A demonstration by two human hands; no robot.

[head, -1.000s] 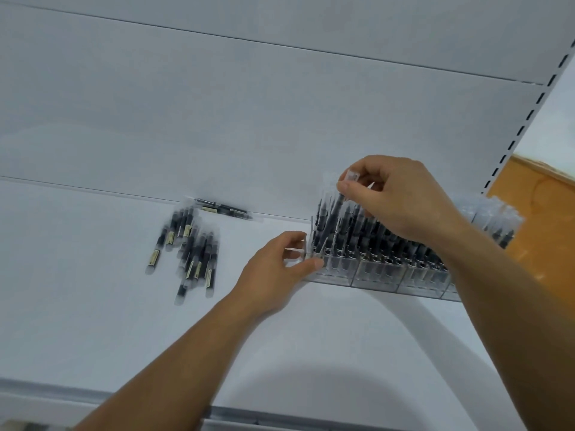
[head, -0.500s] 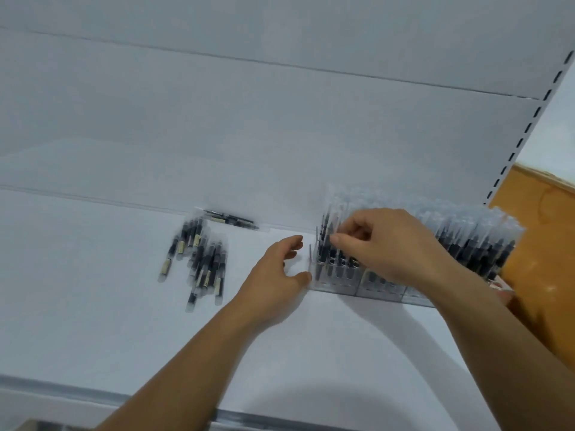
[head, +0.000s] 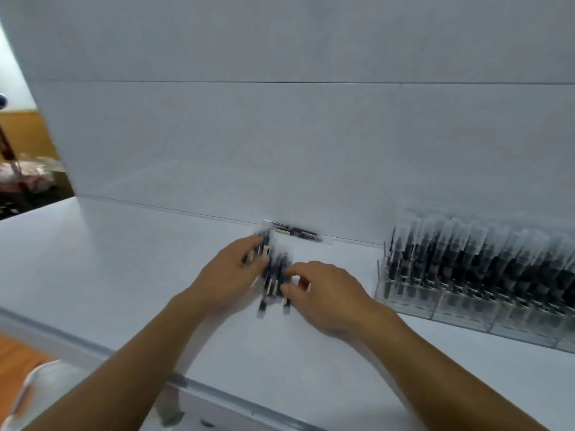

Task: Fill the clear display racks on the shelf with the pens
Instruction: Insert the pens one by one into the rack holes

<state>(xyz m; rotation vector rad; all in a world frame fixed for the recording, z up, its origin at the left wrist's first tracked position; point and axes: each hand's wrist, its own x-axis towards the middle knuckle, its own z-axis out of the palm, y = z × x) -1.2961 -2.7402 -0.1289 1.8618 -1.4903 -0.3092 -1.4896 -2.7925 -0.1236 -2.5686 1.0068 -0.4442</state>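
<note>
A pile of loose black pens (head: pixel 273 283) with pale labels lies on the white shelf (head: pixel 124 275), blurred by motion. My left hand (head: pixel 233 272) rests on the pile's left side, with some pens between its thumb and fingers. My right hand (head: pixel 326 293) is at the pile's right side, its curled fingertips and thumb touching the pens; blur hides whether it grips any. A couple more pens (head: pixel 295 231) lie against the back wall. The clear display racks (head: pixel 460 303) stand at the right, packed with upright pens.
The shelf's white back panel (head: pixel 280 135) rises right behind the pens. A grey metal front edge (head: pixel 217 390) runs along the shelf near me. Wooden floor and some clutter show at the far left (head: pixel 25 175).
Both hands left the rack and moved left onto the loose pile. The view swung left, so the rack now sits at the right of the frame.
</note>
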